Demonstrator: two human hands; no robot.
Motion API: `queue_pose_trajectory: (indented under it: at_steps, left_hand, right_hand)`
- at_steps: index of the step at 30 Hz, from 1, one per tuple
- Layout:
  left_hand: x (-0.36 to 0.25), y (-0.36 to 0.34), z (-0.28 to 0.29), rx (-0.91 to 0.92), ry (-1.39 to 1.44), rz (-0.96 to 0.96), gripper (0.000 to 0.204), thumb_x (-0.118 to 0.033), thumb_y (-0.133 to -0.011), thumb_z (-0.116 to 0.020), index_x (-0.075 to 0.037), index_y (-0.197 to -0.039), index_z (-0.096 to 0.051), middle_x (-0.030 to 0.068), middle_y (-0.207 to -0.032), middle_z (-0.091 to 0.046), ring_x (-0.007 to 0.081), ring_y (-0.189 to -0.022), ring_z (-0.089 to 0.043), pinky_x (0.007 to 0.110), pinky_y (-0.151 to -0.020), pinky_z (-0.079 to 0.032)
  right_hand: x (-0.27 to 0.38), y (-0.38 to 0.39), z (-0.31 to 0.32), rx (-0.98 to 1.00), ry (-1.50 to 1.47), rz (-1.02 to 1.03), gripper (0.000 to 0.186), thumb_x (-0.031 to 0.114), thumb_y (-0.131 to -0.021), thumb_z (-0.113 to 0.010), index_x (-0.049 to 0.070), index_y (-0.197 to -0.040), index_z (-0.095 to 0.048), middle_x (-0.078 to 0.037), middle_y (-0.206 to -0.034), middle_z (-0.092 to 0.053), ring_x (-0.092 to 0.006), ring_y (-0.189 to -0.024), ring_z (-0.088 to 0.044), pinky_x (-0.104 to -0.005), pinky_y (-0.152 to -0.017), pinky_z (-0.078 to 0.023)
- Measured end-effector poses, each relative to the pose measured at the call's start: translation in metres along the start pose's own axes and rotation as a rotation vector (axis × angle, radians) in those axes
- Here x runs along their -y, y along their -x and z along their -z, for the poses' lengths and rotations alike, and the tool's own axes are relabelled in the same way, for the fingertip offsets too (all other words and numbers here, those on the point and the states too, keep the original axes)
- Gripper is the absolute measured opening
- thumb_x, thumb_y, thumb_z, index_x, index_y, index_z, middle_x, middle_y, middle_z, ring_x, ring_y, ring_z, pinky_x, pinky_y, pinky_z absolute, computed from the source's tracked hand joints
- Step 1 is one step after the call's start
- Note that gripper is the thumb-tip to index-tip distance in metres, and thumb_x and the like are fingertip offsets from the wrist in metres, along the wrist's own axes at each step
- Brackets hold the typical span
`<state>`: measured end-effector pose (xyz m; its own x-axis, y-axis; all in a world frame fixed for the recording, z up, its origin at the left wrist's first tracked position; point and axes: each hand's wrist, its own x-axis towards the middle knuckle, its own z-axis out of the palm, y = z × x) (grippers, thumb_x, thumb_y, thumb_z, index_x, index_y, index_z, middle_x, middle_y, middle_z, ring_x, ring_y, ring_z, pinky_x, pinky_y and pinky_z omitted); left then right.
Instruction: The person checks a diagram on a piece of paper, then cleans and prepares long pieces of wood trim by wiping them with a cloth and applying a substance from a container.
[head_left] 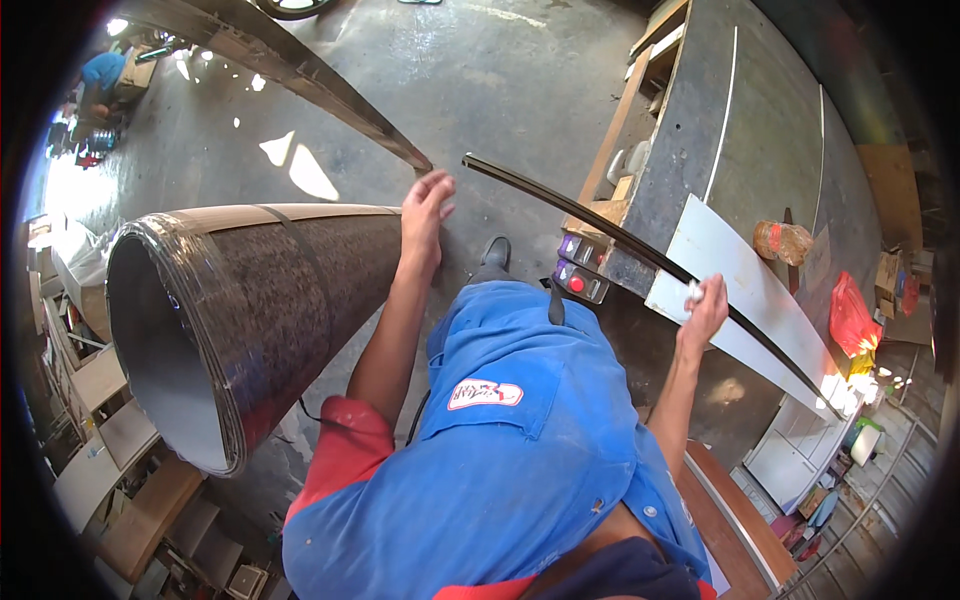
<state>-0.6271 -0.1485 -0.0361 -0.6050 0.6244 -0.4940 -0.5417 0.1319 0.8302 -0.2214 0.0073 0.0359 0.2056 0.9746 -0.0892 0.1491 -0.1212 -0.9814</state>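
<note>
A long, thin dark strip [570,208], glossy and possibly a metal or plastic profile, slants from the middle of the view to the lower right. My right hand [706,308] is closed around it partway along, above a white panel [705,250]. Something small and white shows at that hand's fingers; I cannot make out what. My left hand [425,215] is raised with loosely bent fingers and nothing visible in them. It is close to the near end of a dark beam [330,95] and beside a large roll of mottled brown sheet [285,290] with a strap around it.
On the right stands a workbench [765,130] with a wrapped brown bundle [783,242] and a red plastic bag [852,315]. Containers with purple labels [580,268] sit at its near corner. Stacked boards [120,440] lie at lower left. A reddish-brown board [725,520] is at lower right.
</note>
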Motion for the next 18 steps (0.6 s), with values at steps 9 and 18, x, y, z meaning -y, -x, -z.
queue_pose_trajectory:
  at_steps: [9,18]
  left_hand:
    - [0.031,-0.066,-0.028,0.201,0.327,-0.004,0.023,-0.009,-0.098,-0.064,-0.007,-0.120,-0.061,0.0060,-0.113,-0.066,0.0173,-0.105,-0.064,0.037,-0.093,-0.054]
    - [0.042,-0.072,-0.024,0.375,0.477,-0.064,0.023,-0.006,-0.100,-0.059,-0.008,-0.123,-0.060,0.0060,-0.115,-0.066,0.0199,-0.113,-0.063,0.040,-0.105,-0.050]
  right_hand:
    - [-0.113,0.082,0.086,0.063,0.487,-0.232,0.025,0.008,-0.087,-0.075,0.009,-0.081,-0.050,0.001,-0.070,-0.050,-0.0080,-0.054,-0.049,-0.0236,-0.042,-0.039]
    - [-0.303,0.178,0.225,0.225,0.670,-0.420,0.021,0.005,-0.086,-0.065,0.006,-0.104,-0.055,-0.008,-0.085,-0.063,-0.0165,-0.071,-0.062,-0.0317,-0.064,-0.052]
